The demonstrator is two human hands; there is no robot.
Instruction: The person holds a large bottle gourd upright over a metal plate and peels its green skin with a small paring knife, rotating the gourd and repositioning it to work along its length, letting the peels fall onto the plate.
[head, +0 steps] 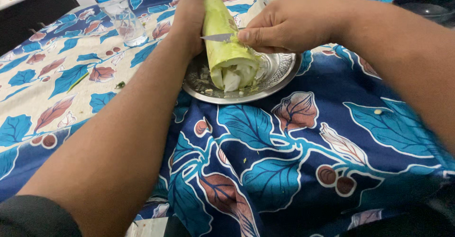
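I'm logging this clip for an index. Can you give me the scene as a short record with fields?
left hand: grips the pale green gourd, holding it tilted
right hand: holds a small knife, blade laid against the gourd
under the gourd: round metal plate with peel scraps
surface: blue and cream leaf-print cloth
nearby: clear plastic bottle; dark bowl
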